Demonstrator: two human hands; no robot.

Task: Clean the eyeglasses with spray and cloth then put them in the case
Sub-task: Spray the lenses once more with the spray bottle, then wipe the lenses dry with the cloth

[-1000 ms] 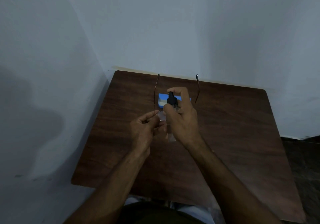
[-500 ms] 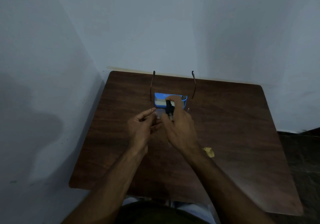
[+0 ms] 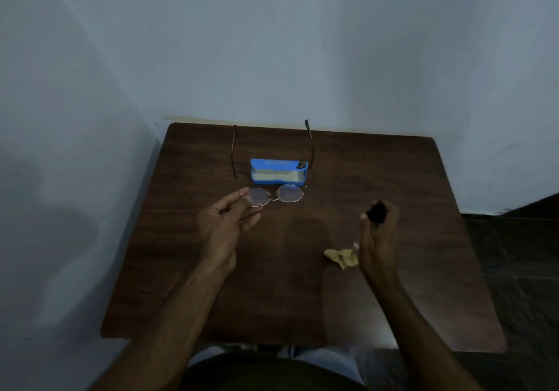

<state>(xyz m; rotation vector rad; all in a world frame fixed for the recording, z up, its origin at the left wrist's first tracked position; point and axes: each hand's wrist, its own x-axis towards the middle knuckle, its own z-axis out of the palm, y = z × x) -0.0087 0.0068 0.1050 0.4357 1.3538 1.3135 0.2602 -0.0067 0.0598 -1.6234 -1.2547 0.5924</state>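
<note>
Your left hand pinches the eyeglasses at the outer rim of the left lens, between thumb and forefinger, holding them above the dark wooden table. The temples are unfolded and point away from you, toward the wall. Just beyond the lenses, the blue case lies on the table with its open side facing you, between the two temples. Your right hand is closed around the spray bottle: its black cap shows at the top of the fist, and a sliver of the clear body shows below the palm. The crumpled yellow cloth lies on the table just beside your right wrist, well apart from the eyeglasses. The lighting is dim.
</note>
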